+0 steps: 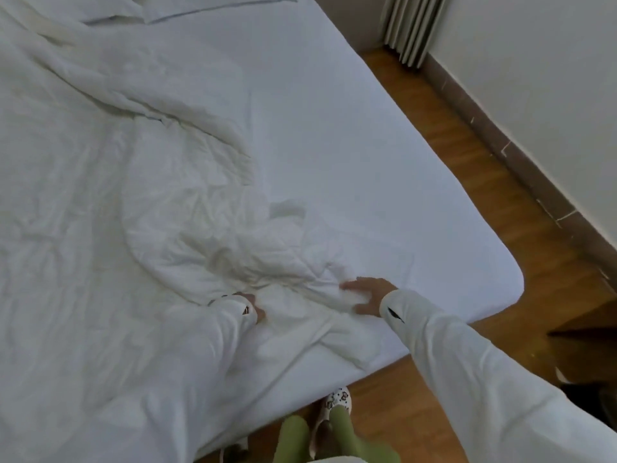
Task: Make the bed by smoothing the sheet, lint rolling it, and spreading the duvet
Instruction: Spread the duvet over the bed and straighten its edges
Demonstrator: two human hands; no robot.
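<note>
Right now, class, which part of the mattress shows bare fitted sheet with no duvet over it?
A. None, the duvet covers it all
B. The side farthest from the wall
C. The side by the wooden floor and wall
C: the duvet is bunched away from the wall, leaving smooth sheet along the wooden floor.

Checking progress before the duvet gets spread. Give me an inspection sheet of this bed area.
Surface: fitted sheet lies smooth and bare on the right half of the bed.
Job's things: duvet bunched and creased on the left half; pillows at the head; lint roller not seen.
Clutter: nothing seen.
Hands: left hand grips a duvet fold; right hand rests on the duvet edge, fingers spread.
Cables: nothing seen.
Surroundings: wooden floor, white wall, curtain, slippers at the bedside.
</note>
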